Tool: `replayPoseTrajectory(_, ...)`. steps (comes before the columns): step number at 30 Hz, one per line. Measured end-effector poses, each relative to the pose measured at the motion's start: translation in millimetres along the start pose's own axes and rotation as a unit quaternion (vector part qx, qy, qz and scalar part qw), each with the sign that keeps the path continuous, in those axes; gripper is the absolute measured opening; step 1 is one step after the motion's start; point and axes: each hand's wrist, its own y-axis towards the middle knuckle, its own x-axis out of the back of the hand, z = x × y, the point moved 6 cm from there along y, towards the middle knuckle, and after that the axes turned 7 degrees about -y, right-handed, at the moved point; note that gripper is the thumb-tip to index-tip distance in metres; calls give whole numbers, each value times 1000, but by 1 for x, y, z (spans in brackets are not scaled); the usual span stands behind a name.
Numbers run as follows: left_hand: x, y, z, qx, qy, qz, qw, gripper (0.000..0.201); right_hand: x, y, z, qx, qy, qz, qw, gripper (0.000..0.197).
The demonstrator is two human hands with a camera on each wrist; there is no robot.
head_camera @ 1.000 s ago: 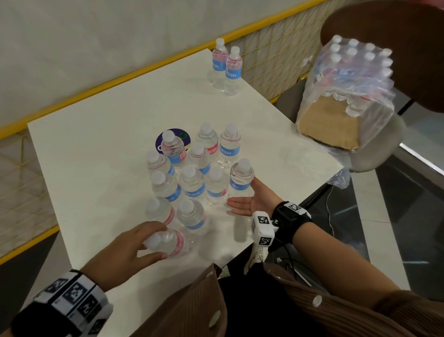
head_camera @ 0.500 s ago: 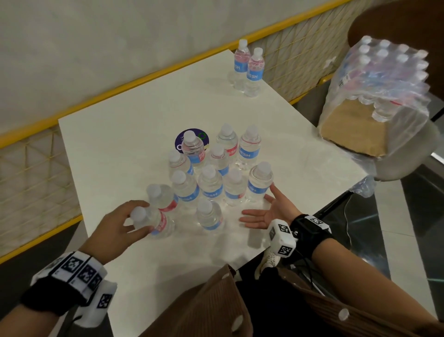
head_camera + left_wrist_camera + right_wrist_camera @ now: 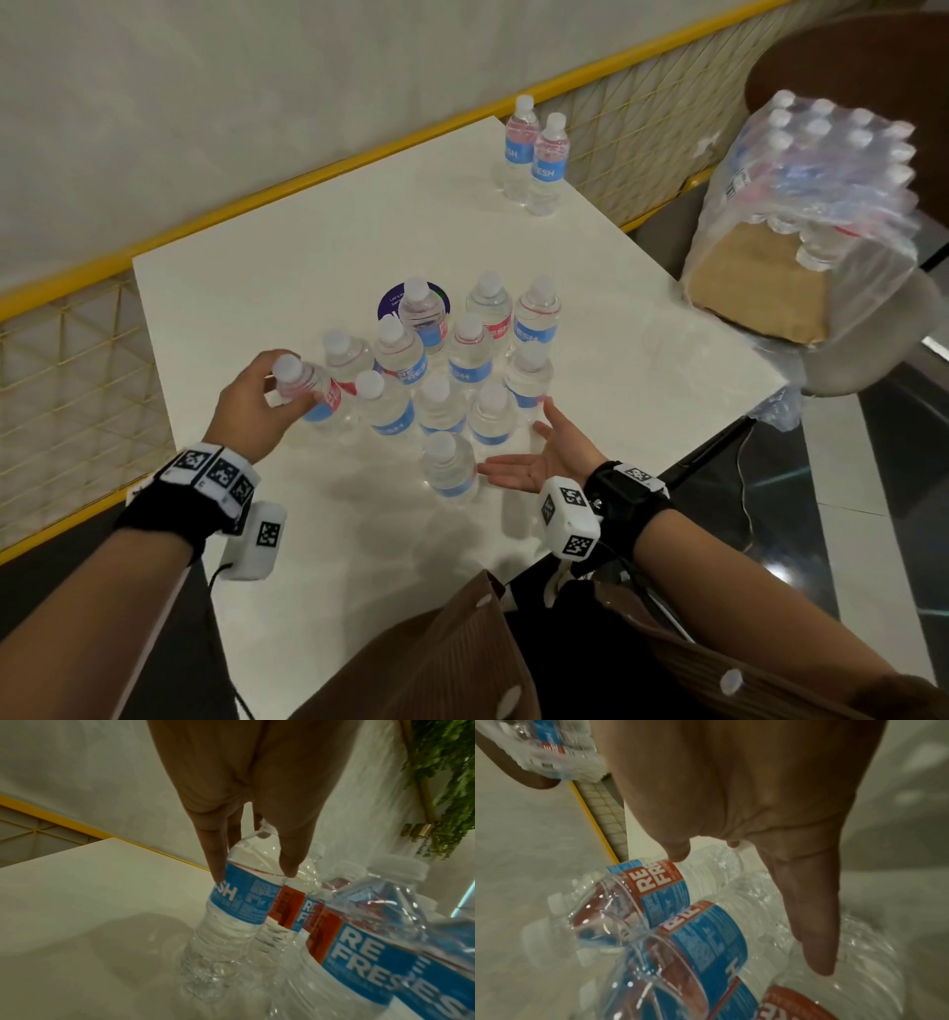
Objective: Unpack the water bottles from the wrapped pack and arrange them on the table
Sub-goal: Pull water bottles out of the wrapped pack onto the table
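Partly done: a cluster of bottles (image 3: 462,370) stands mid-counter (image 3: 257,288), left hand (image 3: 257,406) grips one bottle (image 3: 308,390) at cluster's left, right hand (image 3: 539,457) open, pack (image 3: 801,205) upper right seems still loaded

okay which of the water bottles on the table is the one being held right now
The bottle at the cluster's left edge, tilted, gripped near its neck by the left hand. The others stand ungripped; the right hand lies open beside them.
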Motion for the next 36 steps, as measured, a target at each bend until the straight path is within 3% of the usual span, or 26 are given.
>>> replayPoseTrajectory(5,-1,15,9,49,-35,18,998,43,-15,-8,-7,-45,-43,23,998,91)
replayPoseTrajectory(10,-25,19,17,121,-162,17,979,32,-17,-5,-7,-52,-43,26,997,90)
replayPoseTrajectory(15,-31,24,17,133,-192,-12,972,40,-19,7,-7,-37,-56,35,997,84)
replayPoseTrajectory(21,-40,21,38,176,-201,7,964,65,-6,6,4,-16,-27,19,999,81)
replayPoseTrajectory(25,-49,26,32,173,-233,-26,957,68,-27,-1,0,-29,-59,34,997,68)
replayPoseTrajectory(27,-54,27,28,170,-244,-35,954,67,-37,0,-6,-35,-111,75,990,79)
replayPoseTrajectory(29,-60,27,25,173,-240,-24,955,68,-41,2,-7,-35,-143,88,985,79)
replayPoseTrajectory(32,-53,28,22,168,-196,10,966,82,-26,3,0,-34,-125,46,991,75)
replayPoseTrajectory(34,-38,29,14,133,-162,-5,978,94,-9,3,6,-21,-83,14,996,78)
replayPoseTrajectory(36,-21,26,-10,51,-123,-55,990,88,5,2,13,-4,-58,-13,998,81)
